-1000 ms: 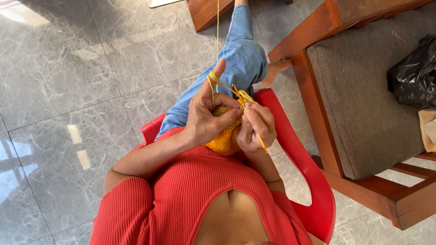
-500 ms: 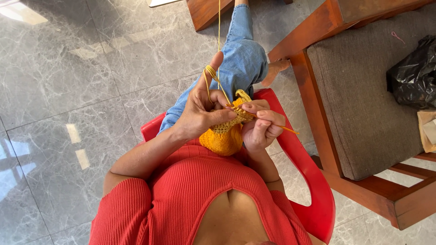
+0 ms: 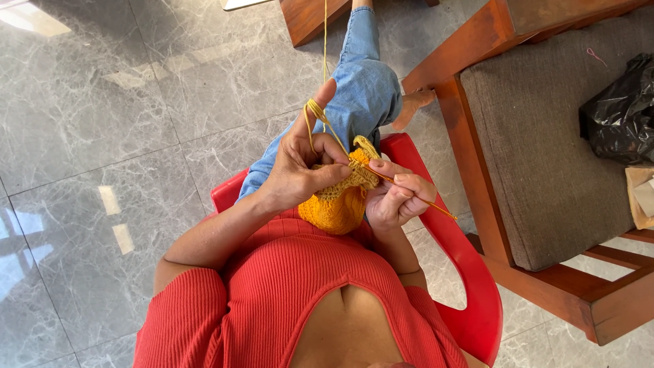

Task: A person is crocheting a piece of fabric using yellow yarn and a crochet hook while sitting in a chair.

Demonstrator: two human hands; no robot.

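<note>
Seated on a red plastic chair (image 3: 463,272) over a grey marble floor (image 3: 102,136), I work a piece of yellow crochet (image 3: 338,201) held up before my chest. My left hand (image 3: 300,167) has its grip closed on the top edge of the piece, thumb pressed across the stitches; the forefinger stands straight up with the yellow yarn (image 3: 315,109) looped round it, and the strand runs on upward out of view. My right hand (image 3: 395,197) has its grip closed round a thin crochet hook (image 3: 422,201), whose tip lies in the upper edge of the work while its shaft slants out past my fingers toward the right.

Compared with a second ago, the piece hangs lower and shows more of its rounded body below my left thumb, and my right hand has drawn out to the side, so the hook now lies nearly flat rather than pointing down into the stitches. I judge from this that one stitch is being pulled through and the row is moving along the rim.

My knee in blue jeans (image 3: 368,88) shows beyond the hands. To the right stands a wooden armchair (image 3: 490,41) with a grey cushion (image 3: 545,136), and a black plastic bag (image 3: 620,109) rests on it.
</note>
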